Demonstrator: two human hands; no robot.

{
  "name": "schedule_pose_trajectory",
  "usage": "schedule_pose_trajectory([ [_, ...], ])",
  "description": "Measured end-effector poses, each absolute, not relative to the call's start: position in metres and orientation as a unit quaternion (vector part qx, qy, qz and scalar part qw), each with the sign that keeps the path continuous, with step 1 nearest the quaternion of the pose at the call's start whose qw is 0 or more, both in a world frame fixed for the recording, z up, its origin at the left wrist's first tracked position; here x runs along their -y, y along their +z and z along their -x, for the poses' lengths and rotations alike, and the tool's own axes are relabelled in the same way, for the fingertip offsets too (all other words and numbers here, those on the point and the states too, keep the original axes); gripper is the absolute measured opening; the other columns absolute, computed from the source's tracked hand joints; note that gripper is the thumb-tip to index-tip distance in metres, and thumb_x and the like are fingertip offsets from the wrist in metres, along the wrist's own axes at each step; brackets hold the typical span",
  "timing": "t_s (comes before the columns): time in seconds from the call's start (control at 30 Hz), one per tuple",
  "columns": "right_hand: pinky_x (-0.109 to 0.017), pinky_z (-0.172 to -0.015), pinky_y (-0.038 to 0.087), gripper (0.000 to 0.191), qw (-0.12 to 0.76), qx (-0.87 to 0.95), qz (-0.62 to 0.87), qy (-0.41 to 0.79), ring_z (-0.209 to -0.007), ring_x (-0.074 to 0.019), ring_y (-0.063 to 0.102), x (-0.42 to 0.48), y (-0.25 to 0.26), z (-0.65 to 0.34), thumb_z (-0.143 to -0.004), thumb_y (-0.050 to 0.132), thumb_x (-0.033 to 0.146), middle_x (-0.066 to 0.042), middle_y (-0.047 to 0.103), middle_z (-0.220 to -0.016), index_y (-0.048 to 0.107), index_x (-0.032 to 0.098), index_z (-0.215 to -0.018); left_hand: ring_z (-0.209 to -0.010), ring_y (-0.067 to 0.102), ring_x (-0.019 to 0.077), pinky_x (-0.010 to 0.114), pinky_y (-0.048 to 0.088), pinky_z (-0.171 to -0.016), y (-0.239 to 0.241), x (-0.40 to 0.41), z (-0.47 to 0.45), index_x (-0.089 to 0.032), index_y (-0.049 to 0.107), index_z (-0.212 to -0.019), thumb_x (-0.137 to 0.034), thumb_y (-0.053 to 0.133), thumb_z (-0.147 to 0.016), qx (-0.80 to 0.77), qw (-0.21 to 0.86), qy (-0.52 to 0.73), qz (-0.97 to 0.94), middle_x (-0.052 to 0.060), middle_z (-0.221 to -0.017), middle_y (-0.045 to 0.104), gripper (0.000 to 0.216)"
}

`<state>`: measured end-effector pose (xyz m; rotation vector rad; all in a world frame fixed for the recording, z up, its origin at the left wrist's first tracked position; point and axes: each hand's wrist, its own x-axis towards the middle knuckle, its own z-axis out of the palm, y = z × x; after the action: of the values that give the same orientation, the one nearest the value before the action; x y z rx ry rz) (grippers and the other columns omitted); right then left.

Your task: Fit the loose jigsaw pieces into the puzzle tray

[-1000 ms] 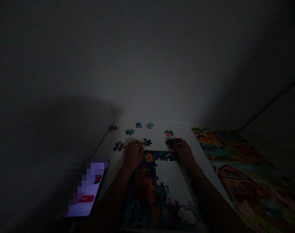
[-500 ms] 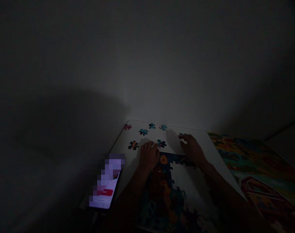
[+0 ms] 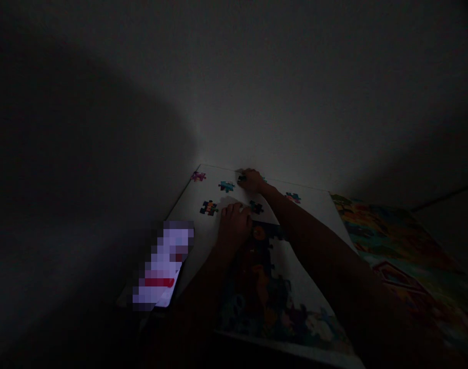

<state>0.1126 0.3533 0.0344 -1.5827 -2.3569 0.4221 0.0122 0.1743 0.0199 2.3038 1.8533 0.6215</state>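
In dim light, my right hand (image 3: 252, 180) reaches to the back edge of the white board, its fingers closed on a dark teal puzzle piece (image 3: 242, 178). My left hand (image 3: 236, 220) lies on the board at the top edge of a partly assembled jigsaw puzzle (image 3: 252, 277), fingers loosely bent and holding nothing. Just right of its fingertips is a dark puzzle piece (image 3: 257, 207). Left of that hand lies an orange-and-dark piece (image 3: 208, 207), with a light-blue piece (image 3: 226, 186) farther back. My right forearm crosses over the board and hides part of it.
A lit phone (image 3: 162, 271) lies at the board's left edge. A pink-purple piece (image 3: 198, 176) sits in the back left corner, a teal-and-pink piece (image 3: 293, 197) at the back right. A colourful printed picture (image 3: 403, 256) is to the right. Pale walls (image 3: 264, 102) rise behind.
My right hand has moved left and away from me, from the piece at the back right to the teal piece at the back edge. My left hand stays nearly in place. The view has tilted slightly.
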Motion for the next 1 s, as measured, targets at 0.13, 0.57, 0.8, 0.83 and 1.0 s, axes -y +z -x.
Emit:
schedule_pose_trajectory([
  [0.13,-0.039,-0.089,0.048,0.037,0.113,0.791,0.577,0.172,-0.100,-0.0275,0.063,-0.355,0.031,-0.126,-0.072,0.076,0.029,-0.014,0.070,-0.104,0.067,0.013,-0.105,-0.116,0.048,0.0283,0.044,0.036,-0.097,0.019,-0.178,-0.013,-0.024,0.063,-0.118,-0.024,0.047,-0.093,-0.616,0.071,0.203,-0.758,0.009,-0.122,0.058,0.029],
  [0.57,-0.025,-0.058,0.047,0.033,0.110,0.714,0.418,0.551,-0.063,-0.0130,0.056,-0.152,0.066,-0.247,-0.077,0.070,0.043,0.001,0.064,-0.079,0.065,0.021,-0.101,-0.114,0.049,0.0274,0.042,0.036,-0.097,0.020,-0.178,-0.015,-0.024,0.065,-0.116,-0.024,0.049,-0.092,-0.618,0.049,0.205,-0.757,0.008,-0.119,0.060,0.029],
  [0.8,-0.023,-0.055,0.044,0.025,0.166,0.688,0.433,0.558,-0.060,-0.0117,0.054,-0.138,0.044,-0.245,-0.074,0.073,0.038,0.003,0.059,-0.067,0.068,0.020,-0.092,-0.113,0.049,0.0279,0.042,0.037,-0.095,0.023,-0.178,-0.016,-0.024,0.064,-0.118,-0.025,0.047,-0.092,-0.623,0.030,0.180,-0.761,0.008,-0.120,0.059,0.030],
  [0.83,-0.023,-0.055,0.044,0.026,0.168,0.680,0.433,0.568,-0.059,-0.0117,0.054,-0.140,0.045,-0.244,-0.073,0.073,0.038,0.003,0.060,-0.067,0.068,0.020,-0.092,-0.113,0.049,0.0277,0.042,0.038,-0.095,0.023,-0.178,-0.016,-0.024,0.064,-0.118,-0.025,0.048,-0.092,-0.623,0.029,0.178,-0.762,0.008,-0.120,0.060,0.030],
  [1.0,-0.024,-0.054,0.044,0.026,0.158,0.673,0.418,0.589,-0.056,-0.0122,0.055,-0.136,0.046,-0.240,-0.074,0.072,0.036,0.004,0.059,-0.062,0.068,0.019,-0.093,-0.114,0.050,0.0275,0.041,0.038,-0.096,0.024,-0.178,-0.016,-0.024,0.064,-0.118,-0.025,0.048,-0.092,-0.624,0.026,0.175,-0.761,0.008,-0.119,0.060,0.030],
])
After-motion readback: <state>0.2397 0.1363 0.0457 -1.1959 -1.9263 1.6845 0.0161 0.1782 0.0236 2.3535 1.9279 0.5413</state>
